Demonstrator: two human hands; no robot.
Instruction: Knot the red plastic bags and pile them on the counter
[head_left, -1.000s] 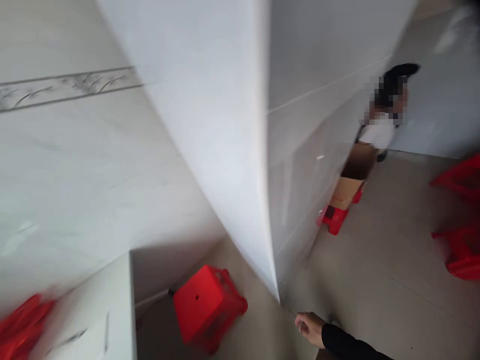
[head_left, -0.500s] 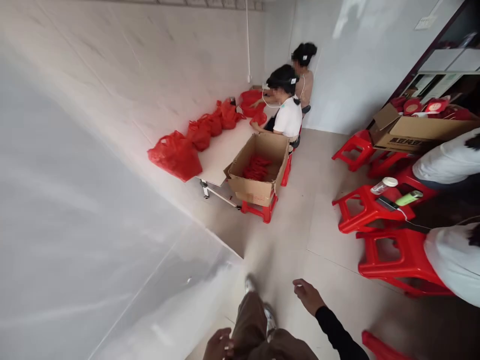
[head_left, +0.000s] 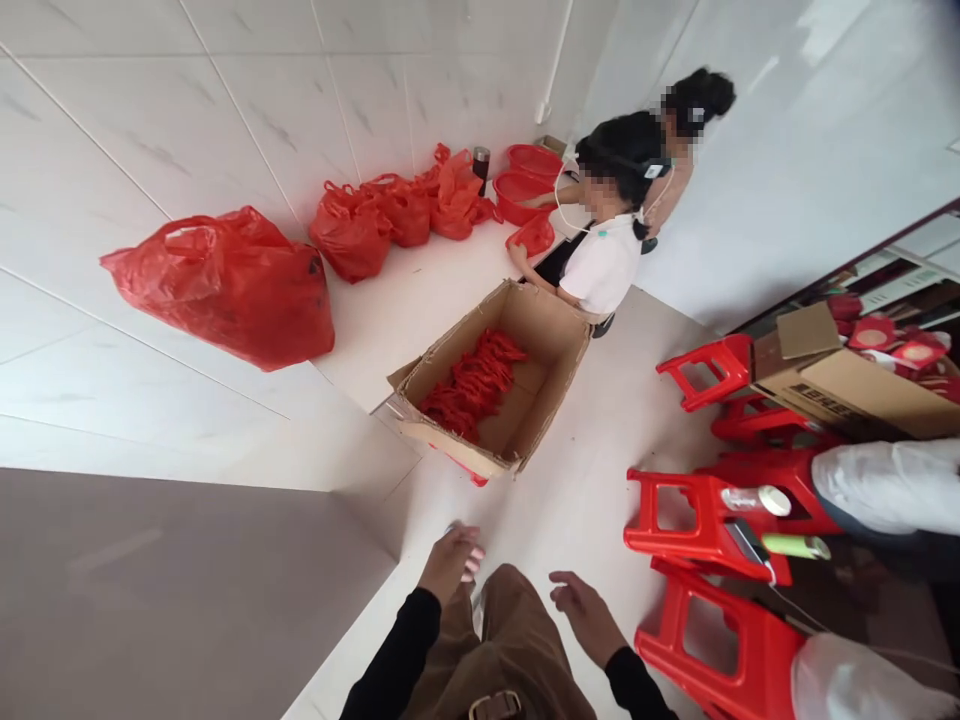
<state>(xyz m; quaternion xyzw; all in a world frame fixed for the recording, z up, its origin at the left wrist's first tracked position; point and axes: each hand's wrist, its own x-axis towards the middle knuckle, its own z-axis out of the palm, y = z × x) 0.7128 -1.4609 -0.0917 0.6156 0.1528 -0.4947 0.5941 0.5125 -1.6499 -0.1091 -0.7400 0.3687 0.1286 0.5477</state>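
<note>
Okay, holding nothing in left hand (head_left: 452, 563) or right hand (head_left: 589, 612), with fingers loosely curled. Facing open carton (head_left: 555, 372) of red bundles (head_left: 480, 382), with red stools (head_left: 769, 630) at right.

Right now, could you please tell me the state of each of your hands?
Left hand: open, loosely curled, with nothing visible in it.
Right hand: open, loosely bent, with nothing visible in it.

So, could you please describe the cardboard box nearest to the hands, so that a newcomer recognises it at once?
Find the pale table, with red bags along the tiled wall. Beside its near end is an open cardboard box. Unlike the other box at the picture's right, filled above its rim, this one has scrunched red bundles lying low inside.
</note>
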